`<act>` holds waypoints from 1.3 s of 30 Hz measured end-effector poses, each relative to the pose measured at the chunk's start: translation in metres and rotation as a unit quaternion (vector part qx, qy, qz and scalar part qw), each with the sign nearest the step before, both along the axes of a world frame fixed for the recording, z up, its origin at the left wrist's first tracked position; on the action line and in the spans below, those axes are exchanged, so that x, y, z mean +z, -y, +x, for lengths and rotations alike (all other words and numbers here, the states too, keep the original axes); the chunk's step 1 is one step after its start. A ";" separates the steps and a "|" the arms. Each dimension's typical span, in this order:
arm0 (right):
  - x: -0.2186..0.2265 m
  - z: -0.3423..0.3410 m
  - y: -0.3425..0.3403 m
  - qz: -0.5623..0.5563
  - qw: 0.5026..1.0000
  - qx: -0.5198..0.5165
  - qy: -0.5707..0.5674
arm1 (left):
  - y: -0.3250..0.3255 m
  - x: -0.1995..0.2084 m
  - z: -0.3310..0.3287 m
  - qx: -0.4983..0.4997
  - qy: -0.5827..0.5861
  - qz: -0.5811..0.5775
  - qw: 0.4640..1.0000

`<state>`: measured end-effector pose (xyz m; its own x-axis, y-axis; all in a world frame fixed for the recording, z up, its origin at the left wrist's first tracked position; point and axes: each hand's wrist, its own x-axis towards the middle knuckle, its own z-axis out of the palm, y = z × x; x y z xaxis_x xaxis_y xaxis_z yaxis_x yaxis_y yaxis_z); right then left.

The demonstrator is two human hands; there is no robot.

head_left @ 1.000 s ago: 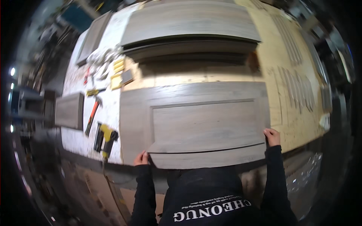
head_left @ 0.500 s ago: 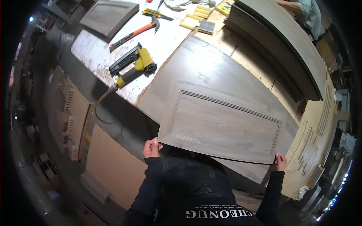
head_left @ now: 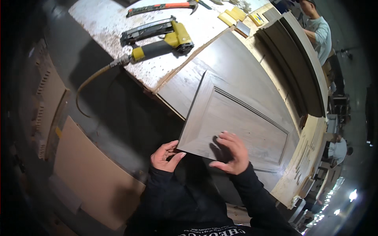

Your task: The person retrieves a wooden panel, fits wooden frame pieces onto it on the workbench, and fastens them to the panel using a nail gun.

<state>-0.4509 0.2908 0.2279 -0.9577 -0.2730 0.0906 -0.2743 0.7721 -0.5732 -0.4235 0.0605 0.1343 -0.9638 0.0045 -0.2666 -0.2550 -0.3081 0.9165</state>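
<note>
A grey-brown wooden cabinet door (head_left: 244, 122) with a recessed centre and moulded frame lies tilted on a larger grey-brown board (head_left: 232, 51). My left hand (head_left: 164, 157) is at the door's near left corner, its fingers against the side edge and the thumb by the front edge, with the corner between them. My right hand (head_left: 233, 154) is over the front part of the door, fingers spread and thumb out, holding nothing. Its shadow falls on the wood beside it; whether the palm touches the surface I cannot tell.
A yellow-and-black nail gun (head_left: 165, 41) with an air hose (head_left: 91, 78) lies on the white worktop (head_left: 104, 29). Behind it is an orange-handled hammer (head_left: 161, 7). Dark curved moulding (head_left: 293, 65) stands at the right. A brown board (head_left: 92, 169) leans at lower left. A co-worker (head_left: 318, 33) is at far right.
My right hand has let go of the door's near right corner and moved left over its face. The door has turned slightly. My view has shifted, bringing the nail gun closer.
</note>
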 end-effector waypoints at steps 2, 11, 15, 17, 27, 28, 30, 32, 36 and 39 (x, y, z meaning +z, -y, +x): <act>-0.006 -0.012 0.020 0.008 0.999 0.038 0.001 | 0.000 0.000 -0.002 0.002 -0.044 -0.057 0.997; -0.012 -0.013 0.032 0.047 0.997 0.056 -0.018 | 0.003 0.012 -0.009 0.026 -0.106 -0.161 0.981; -0.016 -0.013 0.031 0.054 0.996 0.061 -0.029 | 0.006 0.008 -0.009 0.012 -0.129 -0.164 0.978; -0.017 -0.014 0.033 0.046 0.997 0.055 -0.025 | 0.008 0.010 -0.008 0.008 -0.129 -0.166 0.978; -0.015 -0.026 0.042 0.029 0.996 0.078 -0.020 | 0.005 0.015 -0.006 0.012 -0.090 -0.165 0.982; -0.016 -0.025 0.040 0.029 0.996 0.077 -0.019 | 0.005 0.016 -0.007 0.011 -0.089 -0.165 0.982; -0.020 -0.023 0.036 0.040 0.994 0.097 -0.020 | 0.004 0.018 -0.007 0.015 -0.091 -0.171 0.981; -0.023 -0.023 0.043 0.010 0.997 0.066 -0.032 | 0.001 0.017 -0.004 0.027 -0.084 -0.166 0.982; -0.017 -0.027 0.048 0.041 0.998 0.056 0.007 | -0.007 0.016 0.005 0.056 -0.025 -0.111 0.992; -0.016 -0.027 0.048 0.082 0.994 0.063 0.041 | -0.010 0.017 0.008 0.081 -0.035 -0.131 0.988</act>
